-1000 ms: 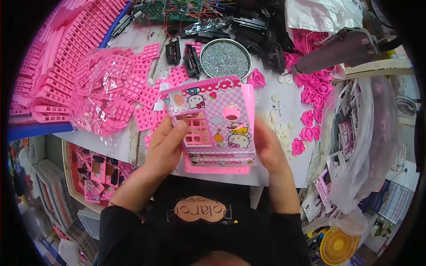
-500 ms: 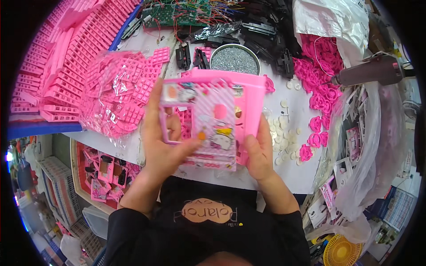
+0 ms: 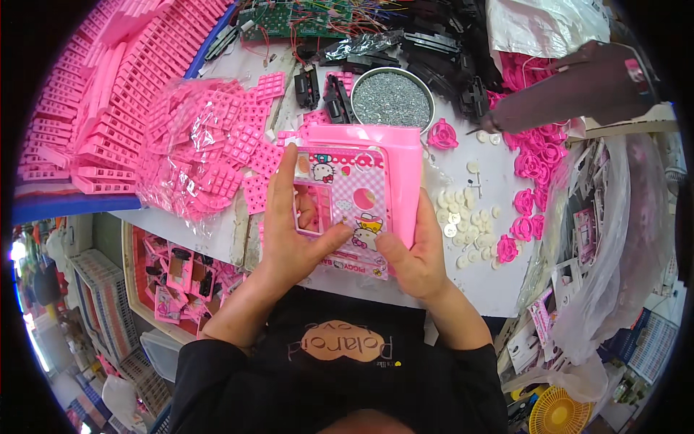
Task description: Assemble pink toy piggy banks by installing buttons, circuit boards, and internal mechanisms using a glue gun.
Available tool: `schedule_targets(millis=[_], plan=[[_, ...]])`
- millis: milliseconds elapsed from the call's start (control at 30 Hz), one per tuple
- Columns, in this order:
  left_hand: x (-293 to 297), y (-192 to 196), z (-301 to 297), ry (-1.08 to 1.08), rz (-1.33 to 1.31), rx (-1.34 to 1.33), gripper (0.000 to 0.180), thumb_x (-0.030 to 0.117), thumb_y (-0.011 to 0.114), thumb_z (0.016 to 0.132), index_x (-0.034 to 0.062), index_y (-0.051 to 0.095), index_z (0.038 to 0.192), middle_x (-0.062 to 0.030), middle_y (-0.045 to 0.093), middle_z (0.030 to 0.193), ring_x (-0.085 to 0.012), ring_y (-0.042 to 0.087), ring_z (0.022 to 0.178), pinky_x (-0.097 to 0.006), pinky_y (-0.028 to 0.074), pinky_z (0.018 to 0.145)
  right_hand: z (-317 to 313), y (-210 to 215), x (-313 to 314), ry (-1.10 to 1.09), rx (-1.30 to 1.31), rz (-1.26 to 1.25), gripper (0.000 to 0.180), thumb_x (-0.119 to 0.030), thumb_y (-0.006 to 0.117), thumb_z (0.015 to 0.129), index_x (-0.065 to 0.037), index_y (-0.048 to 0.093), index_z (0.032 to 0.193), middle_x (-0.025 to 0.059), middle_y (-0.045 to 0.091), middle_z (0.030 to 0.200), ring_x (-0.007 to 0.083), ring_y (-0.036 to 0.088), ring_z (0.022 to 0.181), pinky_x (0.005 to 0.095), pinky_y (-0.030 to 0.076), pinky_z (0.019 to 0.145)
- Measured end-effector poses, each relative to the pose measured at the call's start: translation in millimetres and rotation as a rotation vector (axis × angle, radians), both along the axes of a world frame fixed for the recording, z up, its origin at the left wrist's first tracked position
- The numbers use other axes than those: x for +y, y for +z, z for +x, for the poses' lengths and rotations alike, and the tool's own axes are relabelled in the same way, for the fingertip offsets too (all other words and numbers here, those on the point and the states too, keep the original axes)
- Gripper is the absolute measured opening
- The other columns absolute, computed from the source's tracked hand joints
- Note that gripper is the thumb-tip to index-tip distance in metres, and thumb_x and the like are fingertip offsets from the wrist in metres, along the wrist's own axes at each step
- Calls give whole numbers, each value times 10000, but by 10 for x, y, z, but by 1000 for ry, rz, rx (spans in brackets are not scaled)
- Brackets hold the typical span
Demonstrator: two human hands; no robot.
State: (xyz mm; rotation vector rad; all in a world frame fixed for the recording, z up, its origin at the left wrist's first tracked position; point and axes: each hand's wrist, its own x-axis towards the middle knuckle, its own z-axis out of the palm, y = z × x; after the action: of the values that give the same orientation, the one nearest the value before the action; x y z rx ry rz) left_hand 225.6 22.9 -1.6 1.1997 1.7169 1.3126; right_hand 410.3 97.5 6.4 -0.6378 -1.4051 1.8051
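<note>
A printed pink-and-white front panel (image 3: 343, 242) with cartoon figures, a rectangular window and a round hole is held over the table's near edge. My left hand (image 3: 285, 242) grips it by its left side, thumb on its face and fingers showing through the window. Behind the panel lies a plain pink plastic housing (image 3: 406, 166), its top and right side sticking out. My right hand (image 3: 421, 264) clasps the housing's right side, and that thumb rests near the panel's lower right edge. Whether panel and housing are joined cannot be seen.
A round tin of small screws (image 3: 392, 100) stands beyond the housing. Pink keypads (image 3: 199, 145) in clear plastic lie left. White discs (image 3: 463, 220) and pink ring-shaped parts (image 3: 531, 166) are scattered right. A dark power screwdriver (image 3: 567, 94) juts in at upper right.
The printed panel has moved right and now lies closer over the pink housing. My right thumb has come onto the panel's edge. The screwdriver appears larger and further left.
</note>
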Motion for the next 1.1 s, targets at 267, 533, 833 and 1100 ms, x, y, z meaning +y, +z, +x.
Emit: schedule_targets(millis=[267, 533, 833, 1100], plan=[[19, 10, 137, 37, 15, 26, 1140, 222, 886, 713, -11, 183, 1579, -183, 469, 1359, -226, 578, 1069, -335, 512, 852, 77, -1, 62, 131, 19, -114, 799, -89, 743, 869, 9, 283, 1515, 118, 468, 1415, 202, 457, 1302, 362, 386, 1087], [96, 122, -90, 100, 61, -34, 707, 170, 711, 922, -32, 337, 1487, -184, 575, 1295, -190, 600, 1115, -297, 490, 928, 271, -68, 214, 300, 113, -386, 893, -11, 719, 846, 6, 199, 1572, 144, 414, 1505, 214, 422, 1381, 380, 365, 1131], [305, -41, -173, 167, 292, -354, 310, 71, 527, 1043, -24, 498, 1337, -46, 690, 922, -42, 607, 809, -188, 462, 704, 379, 130, 183, 371, -95, -403, 795, 44, 690, 864, 22, 260, 1533, 146, 624, 1289, 199, 684, 1051, 328, 625, 780], [140, 28, -162, 147, -107, -396, 247, 211, 483, 1075, 21, 563, 938, 38, 457, 682, -50, 409, 636, -238, 356, 566, 350, 88, 197, 275, -19, -410, 761, 40, 693, 879, 12, 282, 1519, 149, 600, 1333, 205, 654, 1127, 347, 598, 875]])
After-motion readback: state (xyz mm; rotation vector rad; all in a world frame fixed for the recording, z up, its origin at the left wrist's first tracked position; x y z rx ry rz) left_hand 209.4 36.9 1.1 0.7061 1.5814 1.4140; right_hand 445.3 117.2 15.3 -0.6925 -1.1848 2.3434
